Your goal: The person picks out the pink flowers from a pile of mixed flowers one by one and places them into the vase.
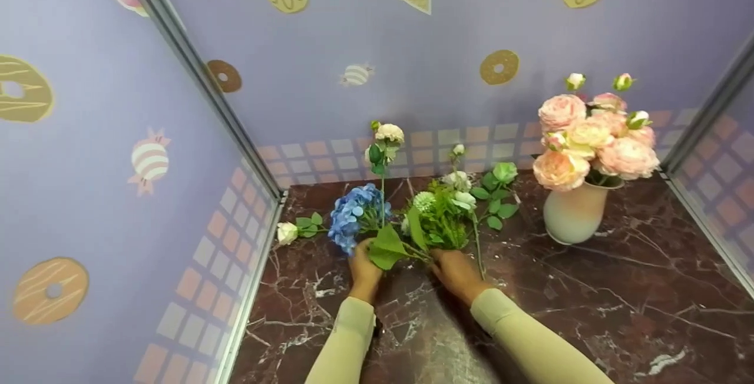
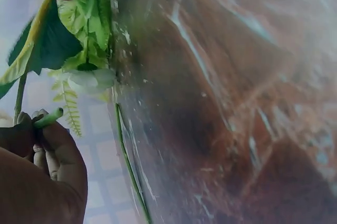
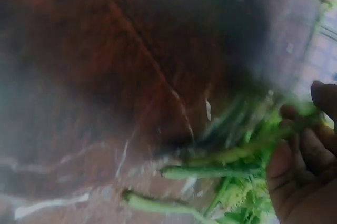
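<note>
My left hand (image 1: 365,266) pinches a green flower stem (image 2: 51,117), its cut end sticking out past the fingertips. Beside that hand lies a blue hydrangea (image 1: 353,216), and a cream flower (image 1: 389,133) stands up on a thin stem above it. My right hand (image 1: 456,272) grips a yellowish-green stem (image 2: 39,23) with broad leaves (image 1: 386,247) that reach across toward the left hand. In the right wrist view this hand (image 3: 308,155) is partly cut off and its stem is blurred. Green fern-like foliage (image 1: 445,213) with white blooms lies just beyond my right hand.
A peach-and-white vase (image 1: 574,216) of pink roses (image 1: 627,157) stands at the right. A white rose (image 1: 287,232) lies at the left and a pale green rose (image 1: 505,172) right of the foliage. Patterned walls (image 1: 330,36) enclose the dark marble tabletop (image 1: 589,307).
</note>
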A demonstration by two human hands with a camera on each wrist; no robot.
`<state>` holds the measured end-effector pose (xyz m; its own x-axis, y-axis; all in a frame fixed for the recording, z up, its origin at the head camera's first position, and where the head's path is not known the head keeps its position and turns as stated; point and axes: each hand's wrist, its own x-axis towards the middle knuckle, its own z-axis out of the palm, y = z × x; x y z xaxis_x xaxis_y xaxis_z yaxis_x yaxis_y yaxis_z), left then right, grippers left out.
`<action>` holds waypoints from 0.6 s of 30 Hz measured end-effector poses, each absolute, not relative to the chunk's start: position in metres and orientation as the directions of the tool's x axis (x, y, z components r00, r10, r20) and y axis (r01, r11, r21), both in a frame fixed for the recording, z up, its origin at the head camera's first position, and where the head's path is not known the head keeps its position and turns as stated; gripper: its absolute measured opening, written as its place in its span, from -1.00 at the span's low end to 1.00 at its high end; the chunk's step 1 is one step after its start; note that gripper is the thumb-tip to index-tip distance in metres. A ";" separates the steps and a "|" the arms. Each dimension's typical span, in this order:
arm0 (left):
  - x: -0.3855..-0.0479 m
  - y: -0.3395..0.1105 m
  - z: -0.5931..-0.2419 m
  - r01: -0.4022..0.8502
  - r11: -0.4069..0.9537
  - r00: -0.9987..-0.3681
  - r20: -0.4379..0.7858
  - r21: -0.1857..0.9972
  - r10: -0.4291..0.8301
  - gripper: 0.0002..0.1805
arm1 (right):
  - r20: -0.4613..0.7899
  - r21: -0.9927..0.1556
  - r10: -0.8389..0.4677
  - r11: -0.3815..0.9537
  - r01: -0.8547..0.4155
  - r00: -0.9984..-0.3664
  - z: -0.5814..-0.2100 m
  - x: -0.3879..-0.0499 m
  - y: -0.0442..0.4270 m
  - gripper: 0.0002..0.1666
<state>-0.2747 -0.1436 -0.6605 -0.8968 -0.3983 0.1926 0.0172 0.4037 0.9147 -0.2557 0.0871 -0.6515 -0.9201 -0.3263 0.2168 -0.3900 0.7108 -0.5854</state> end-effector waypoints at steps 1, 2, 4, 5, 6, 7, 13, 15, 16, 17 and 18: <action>-0.280 -0.146 -0.673 0.039 0.417 -0.888 0.223 0.908 -0.403 -0.73 | 0.231 -0.588 -0.316 0.708 -0.391 -0.920 -0.653 -0.256 0.086 -0.94; -0.288 -0.150 -0.688 0.062 0.436 -0.880 0.255 0.898 -0.401 -0.81 | 0.236 -0.596 -0.302 0.706 -0.383 -0.924 -0.653 -0.256 0.085 -0.95; -0.306 -0.162 -0.715 0.048 0.480 -0.887 0.258 0.876 -0.384 -0.84 | 0.261 -0.608 -0.289 0.691 -0.390 -0.921 -0.651 -0.256 0.084 -0.94; -0.314 -0.166 -0.727 0.028 0.510 -0.890 0.254 0.860 -0.379 -0.81 | 0.277 -0.614 -0.285 0.682 -0.397 -0.918 -0.650 -0.256 0.083 -0.90; -0.320 -0.169 -0.736 -0.001 0.519 -0.893 0.233 0.854 -0.385 -0.80 | 0.295 -0.617 -0.284 0.673 -0.409 -0.912 -0.649 -0.256 0.083 -0.89; -0.321 -0.170 -0.735 -0.025 0.519 -0.898 0.209 0.854 -0.388 -0.81 | 0.309 -0.619 -0.285 0.664 -0.419 -0.907 -0.647 -0.256 0.082 -0.88; -0.300 -0.164 -0.689 -0.143 0.433 -0.914 0.049 0.890 -0.402 -0.91 | 0.242 -0.709 -0.259 0.611 -0.353 -0.935 -0.644 -0.257 0.083 -0.90; -0.290 -0.162 -0.670 -0.192 0.414 -0.909 -0.001 0.890 -0.418 -0.89 | 0.202 -0.754 -0.240 0.580 -0.307 -0.950 -0.645 -0.256 0.085 -0.86; -0.290 -0.161 -0.667 -0.220 0.411 -0.902 -0.025 0.885 -0.430 -0.90 | 0.196 -0.776 -0.231 0.558 -0.295 -0.953 -0.648 -0.257 0.086 -0.85; -0.287 -0.161 -0.662 -0.235 0.408 -0.898 -0.036 0.882 -0.439 -0.91 | 0.187 -0.794 -0.221 0.540 -0.279 -0.957 -0.651 -0.258 0.088 -0.83; -0.285 -0.160 -0.656 -0.246 0.410 -0.894 -0.041 0.878 -0.446 -0.90 | 0.183 -0.806 -0.212 0.527 -0.270 -0.960 -0.655 -0.261 0.090 -0.81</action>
